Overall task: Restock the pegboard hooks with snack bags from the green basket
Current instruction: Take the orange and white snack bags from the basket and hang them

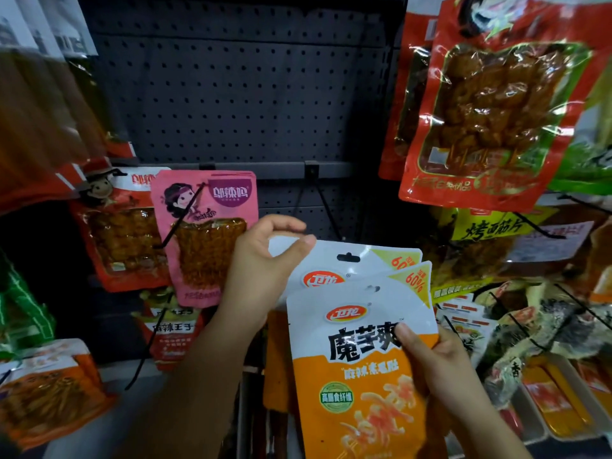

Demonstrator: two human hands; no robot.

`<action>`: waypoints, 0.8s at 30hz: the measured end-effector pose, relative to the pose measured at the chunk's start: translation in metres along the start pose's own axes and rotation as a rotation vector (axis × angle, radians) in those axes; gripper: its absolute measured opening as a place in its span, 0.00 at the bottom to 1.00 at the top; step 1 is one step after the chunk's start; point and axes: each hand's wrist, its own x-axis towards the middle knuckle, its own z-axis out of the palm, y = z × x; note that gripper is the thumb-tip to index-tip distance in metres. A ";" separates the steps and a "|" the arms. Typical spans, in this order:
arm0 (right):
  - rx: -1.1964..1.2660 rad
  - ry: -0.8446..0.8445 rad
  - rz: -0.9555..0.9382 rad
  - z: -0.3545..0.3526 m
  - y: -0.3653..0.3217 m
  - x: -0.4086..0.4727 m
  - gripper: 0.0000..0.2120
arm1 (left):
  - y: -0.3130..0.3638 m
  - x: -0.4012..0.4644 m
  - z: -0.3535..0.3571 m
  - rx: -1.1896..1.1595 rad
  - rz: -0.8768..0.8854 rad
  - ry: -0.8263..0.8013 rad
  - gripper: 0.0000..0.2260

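both hands (261,260) (433,356) grip white-and-orange snack bags (361,329) below an empty hook (326,207); none of these are hung yet, several remain.

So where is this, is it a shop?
Most likely a shop's snack aisle. Sealed snack packets like the pink bag hang on a dark pegboard from metal hooks, and the left hand and right hand hold matching white-and-orange bags.
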 end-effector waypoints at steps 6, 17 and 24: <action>-0.005 -0.019 -0.068 -0.006 -0.006 0.012 0.08 | 0.007 0.011 0.007 0.004 0.084 -0.045 0.10; 0.111 0.028 0.008 -0.009 -0.002 0.027 0.17 | -0.009 0.019 0.012 -0.046 0.067 0.069 0.09; 0.086 0.047 -0.013 -0.004 0.001 0.030 0.08 | -0.017 0.019 0.015 -0.008 0.006 0.086 0.08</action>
